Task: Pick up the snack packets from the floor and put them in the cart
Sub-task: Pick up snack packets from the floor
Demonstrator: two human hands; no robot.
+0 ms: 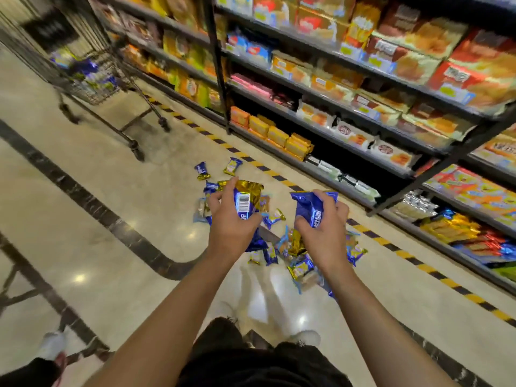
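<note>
Left hand (233,219) grasps a gold-and-blue foil packet (247,198): crinkled glossy wrapper, serrated top edge, white barcode label facing the camera, digits unreadable; some white characters below the barcode, partly covered by the fingers. Right hand (321,227) grasps a blue foil packet (311,206), squeezed and creased, with white non-Latin lettering down its side, too blurred to read. Both grips are clenched round their packets and both are held above the floor. More snack packets (300,268) lie scattered on the floor under and between the hands: small pillow-shaped foil wrappers in blue, gold and clear film, some overlapping. Two lie apart further out, a blue one (201,170) and a yellow one (232,166). Floor (117,247) is polished beige tile, reflective, with a dark marbled inlay band curving across it and a black-yellow hazard stripe (279,178) running along the shelf base. Wire-mesh metal cart (92,76) stands upper left on caster wheels, well apart from the hands, motion-blurred; blue and yellow packets already sit in its basket. Dark metal shelves (363,107) on the right carry boxed and bagged biscuits in orange, yellow and red; brand names unreadable. A white shoe (53,344) shows at lower left.
</note>
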